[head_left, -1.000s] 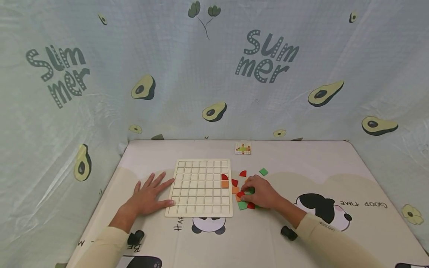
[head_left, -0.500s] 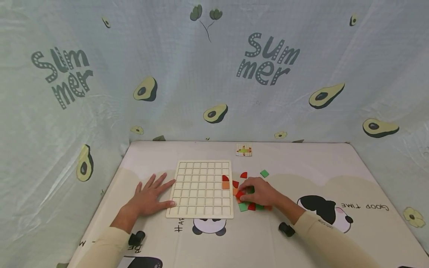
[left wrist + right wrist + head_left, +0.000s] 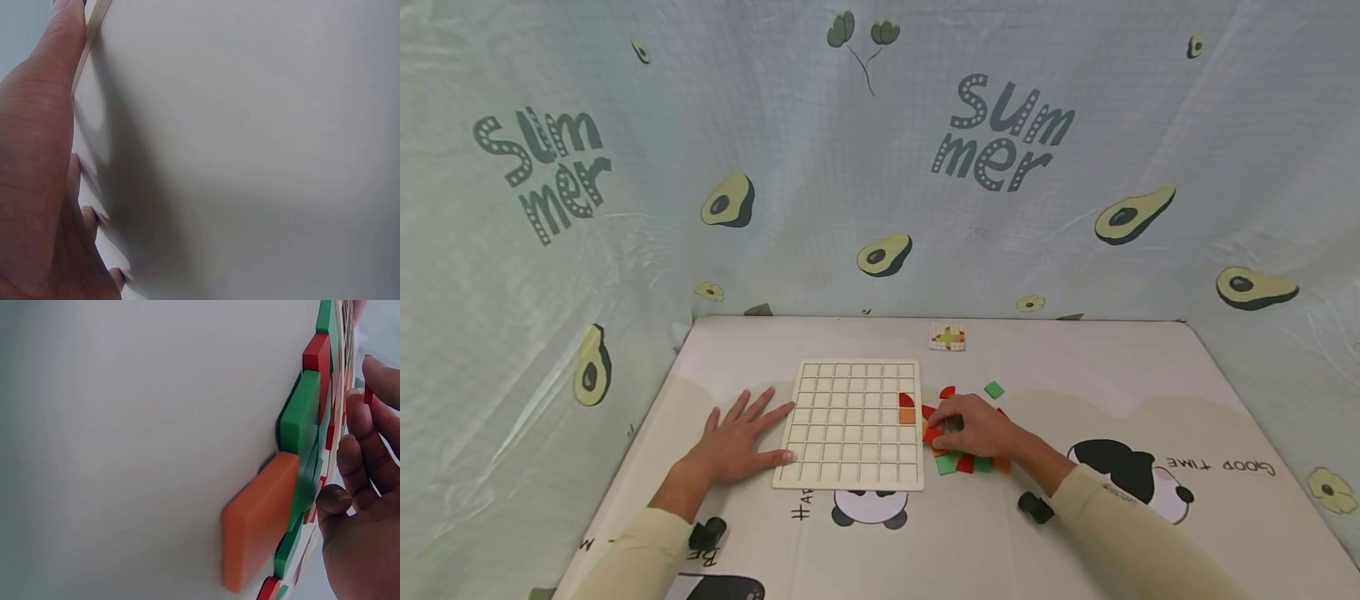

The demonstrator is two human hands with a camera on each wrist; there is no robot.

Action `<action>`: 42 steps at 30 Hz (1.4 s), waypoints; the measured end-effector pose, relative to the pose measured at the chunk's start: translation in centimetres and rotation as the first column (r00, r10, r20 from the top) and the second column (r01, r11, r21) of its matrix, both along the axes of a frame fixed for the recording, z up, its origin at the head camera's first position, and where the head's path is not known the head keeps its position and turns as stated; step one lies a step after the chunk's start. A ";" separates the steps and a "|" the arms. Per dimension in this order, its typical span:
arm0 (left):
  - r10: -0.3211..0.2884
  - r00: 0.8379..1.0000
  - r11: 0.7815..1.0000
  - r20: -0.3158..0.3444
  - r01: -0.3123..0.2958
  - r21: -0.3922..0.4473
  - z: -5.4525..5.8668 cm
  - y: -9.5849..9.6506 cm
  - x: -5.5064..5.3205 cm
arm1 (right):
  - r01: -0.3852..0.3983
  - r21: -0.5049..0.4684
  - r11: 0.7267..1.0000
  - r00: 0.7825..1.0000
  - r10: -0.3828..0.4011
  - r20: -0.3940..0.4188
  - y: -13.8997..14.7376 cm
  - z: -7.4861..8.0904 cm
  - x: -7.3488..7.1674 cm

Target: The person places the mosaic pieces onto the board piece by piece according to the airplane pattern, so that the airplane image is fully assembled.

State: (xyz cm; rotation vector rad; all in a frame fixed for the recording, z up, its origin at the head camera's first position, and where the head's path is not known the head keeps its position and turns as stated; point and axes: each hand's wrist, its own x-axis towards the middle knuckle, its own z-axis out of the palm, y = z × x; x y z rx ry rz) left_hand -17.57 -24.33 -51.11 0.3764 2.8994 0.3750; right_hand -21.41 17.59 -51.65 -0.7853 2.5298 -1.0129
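A wooden grid board [image 3: 842,433] lies on the table; a red quarter-circle tile [image 3: 907,400] and an orange square tile [image 3: 907,416] sit in cells along its right side. My left hand [image 3: 730,448] lies with fingers spread, thumb and index fingertips at the board's left edge. In the left wrist view, the thumb [image 3: 56,44] touches that edge. My right hand [image 3: 977,427] pinches a red tile [image 3: 368,390] between thumb and fingertips, just right of the board. Below that hand lies a pile of tiles, including a green one [image 3: 300,412] and an orange one [image 3: 259,519], partly hidden by it.
A small pattern card [image 3: 947,337] lies near the table's back edge. A lone green square tile [image 3: 994,390] and a red quarter-circle tile [image 3: 948,392] lie behind the pile. A printed curtain [image 3: 880,167] hangs behind the table.
My right hand has shifted slightly left, bringing the pinched red tile closer to the board's right edge. My left hand stays at the board.
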 end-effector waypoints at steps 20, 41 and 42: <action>-0.002 1.000 1.000 -0.022 0.002 0.002 -0.1 0.1 0.1 | -0.082 -0.007 0.997 0.996 0.082 -0.019 -1.3 0.0 -0.9; 0.007 1.000 1.000 -0.021 -0.006 0.019 -0.3 -0.1 -0.1 | -0.156 0.073 0.985 0.986 0.159 -0.046 -3.1 0.7 -1.4; 0.006 1.000 1.000 -0.021 -0.006 0.020 -0.3 -0.2 -0.1 | -0.159 0.076 0.984 0.985 0.163 -0.049 -3.1 0.7 -1.4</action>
